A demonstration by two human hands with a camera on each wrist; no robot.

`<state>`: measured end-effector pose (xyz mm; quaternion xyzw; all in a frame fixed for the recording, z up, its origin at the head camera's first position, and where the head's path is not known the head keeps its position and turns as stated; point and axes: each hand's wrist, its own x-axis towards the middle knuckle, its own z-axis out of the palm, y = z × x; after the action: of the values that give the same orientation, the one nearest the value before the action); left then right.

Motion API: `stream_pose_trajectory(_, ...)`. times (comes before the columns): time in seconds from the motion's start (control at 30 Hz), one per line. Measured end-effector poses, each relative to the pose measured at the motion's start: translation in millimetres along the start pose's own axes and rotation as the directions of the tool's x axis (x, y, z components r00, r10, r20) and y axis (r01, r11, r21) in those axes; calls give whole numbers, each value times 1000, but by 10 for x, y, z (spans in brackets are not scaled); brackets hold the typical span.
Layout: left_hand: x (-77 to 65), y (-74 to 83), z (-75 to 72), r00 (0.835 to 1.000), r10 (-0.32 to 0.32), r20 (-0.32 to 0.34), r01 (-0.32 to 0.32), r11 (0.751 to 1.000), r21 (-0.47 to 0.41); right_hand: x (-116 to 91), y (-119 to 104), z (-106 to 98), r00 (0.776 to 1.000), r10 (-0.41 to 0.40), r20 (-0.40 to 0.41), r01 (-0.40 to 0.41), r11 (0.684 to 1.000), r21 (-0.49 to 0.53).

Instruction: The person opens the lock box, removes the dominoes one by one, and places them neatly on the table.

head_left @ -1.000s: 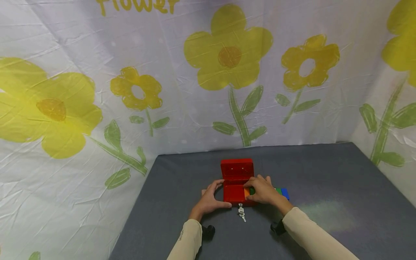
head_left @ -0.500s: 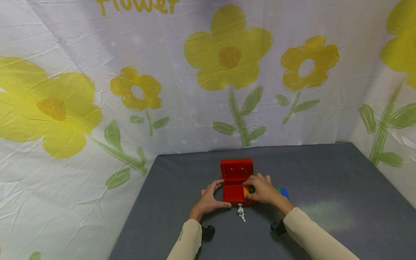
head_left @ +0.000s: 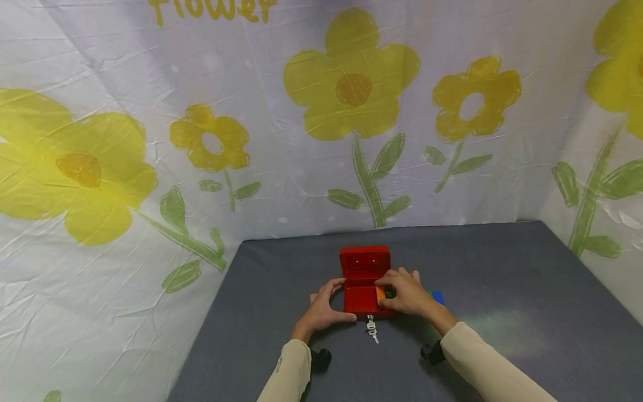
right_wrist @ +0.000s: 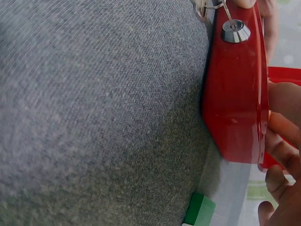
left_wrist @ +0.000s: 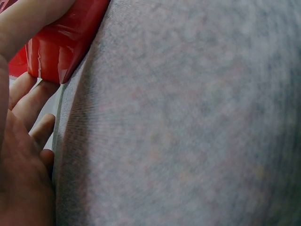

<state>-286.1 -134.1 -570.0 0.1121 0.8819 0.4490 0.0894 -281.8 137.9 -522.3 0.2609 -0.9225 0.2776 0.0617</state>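
Observation:
A red cash box stands with its lid raised on the table. My left hand holds the box's left side, thumb at the front edge and fingers toward the back; the left wrist view shows the fingers against a red corner. Over the right part of the box, my right hand pinches an orange block inside it. A bit of green shows beside the orange block, partly covered by the fingers. Keys hang from the lock on the box front.
Right of the box, partly behind my right hand, lies a blue block with a green block near it. The grey table meets a flower-print cloth behind. Black wrist cameras sit under both wrists.
The hands and box hold almost the same place. My right hand has shifted very slightly and covers more of the green block on the right.

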Motion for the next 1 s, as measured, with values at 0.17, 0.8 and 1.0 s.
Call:
stream_pose_trajectory(0.17, -2, 8, -8, 1000, 9, 6, -10, 1000, 7, -13, 10, -17, 1000, -4, -14, 5, 999, 42)
stream_pose_trajectory(0.8, -14, 38, -24, 1000, 26, 4, -26, 999, -19, -74, 61, -79, 999, -28, -46, 30, 998, 59)
stream_pose_trajectory(1.0, -16, 36, -19, 1000, 22, 0, -22, 1000, -18, -94, 103, -79, 999, -23, -46, 25, 998, 58)
